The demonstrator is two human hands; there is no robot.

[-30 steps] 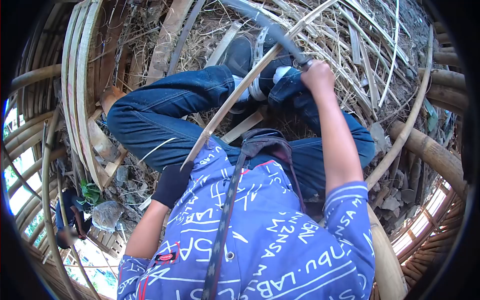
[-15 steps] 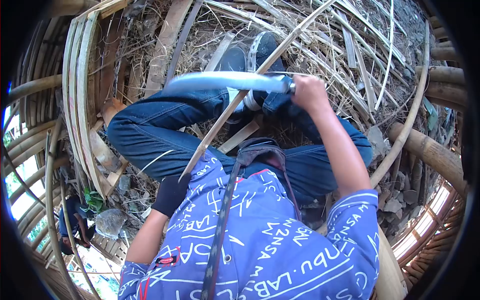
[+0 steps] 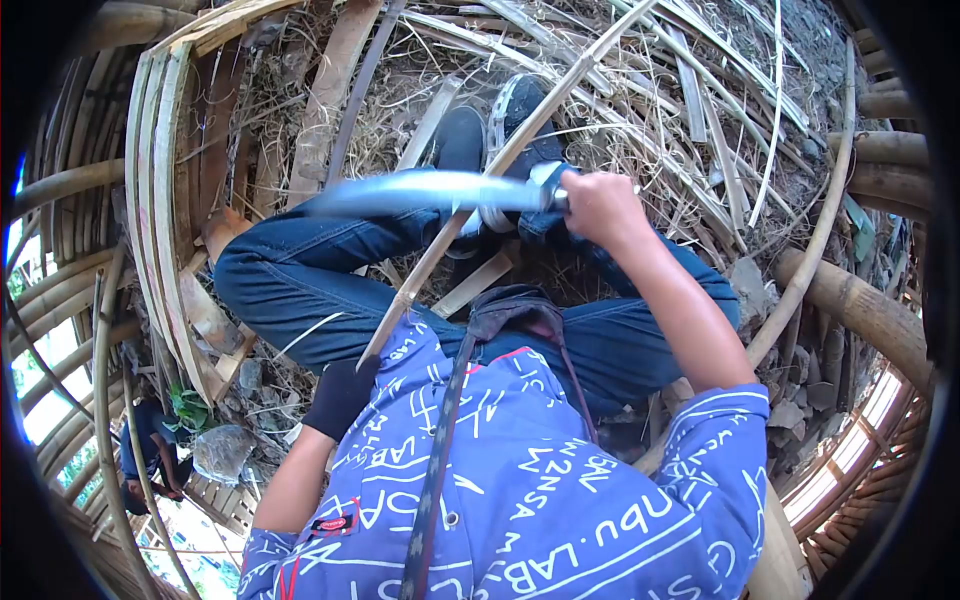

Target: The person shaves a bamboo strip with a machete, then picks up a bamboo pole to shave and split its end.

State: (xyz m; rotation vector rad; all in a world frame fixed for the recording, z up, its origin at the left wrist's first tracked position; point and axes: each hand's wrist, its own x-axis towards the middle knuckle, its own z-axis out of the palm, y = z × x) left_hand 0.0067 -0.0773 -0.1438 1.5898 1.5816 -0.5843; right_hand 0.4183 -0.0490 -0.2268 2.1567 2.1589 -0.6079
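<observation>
My right hand (image 3: pixel 606 212) is closed around the handle of a machete (image 3: pixel 420 190), whose long blade is smeared by motion and points left. The blade overlaps a long, narrow bamboo strip (image 3: pixel 432 258) that slants from my lap up toward the top right, past my shoes. Wearing a black glove (image 3: pixel 342 397), my left hand grips the strip's near end beside my hip. The glove and my shirt hide the very end of the strip.
I sit cross-legged; my shoes (image 3: pixel 460 140) are beyond the blade. Thin shavings and split bamboo slats (image 3: pixel 690 95) litter the ground. Upright slats (image 3: pixel 150 200) stand at left, thick bamboo poles (image 3: pixel 860 300) at right. Another person (image 3: pixel 155 450) is at far lower left.
My right hand has moved left and a little toward my body, bringing the machete along the bamboo strip toward me. My left hand stays nearly in place.
</observation>
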